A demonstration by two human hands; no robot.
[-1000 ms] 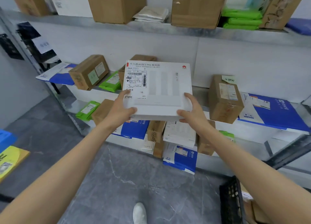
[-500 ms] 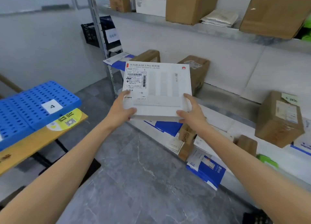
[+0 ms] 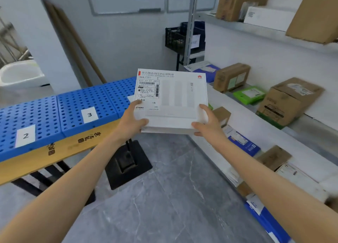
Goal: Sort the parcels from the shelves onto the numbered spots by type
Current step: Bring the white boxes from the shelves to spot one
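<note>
fingers (image 3: pixel 143 123) of left hand (image 3: pixel 130 123) and right hand (image 3: pixel 207 126) grip the white box (image 3: pixel 175 104) beside a shelf (image 3: pixel 309 133) holding cartons (image 3: pixel 289 102)

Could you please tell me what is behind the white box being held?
Behind the white box runs the far blue perforated panel, with the edge of a white label showing beside it. The label's number is covered by the box.
</note>
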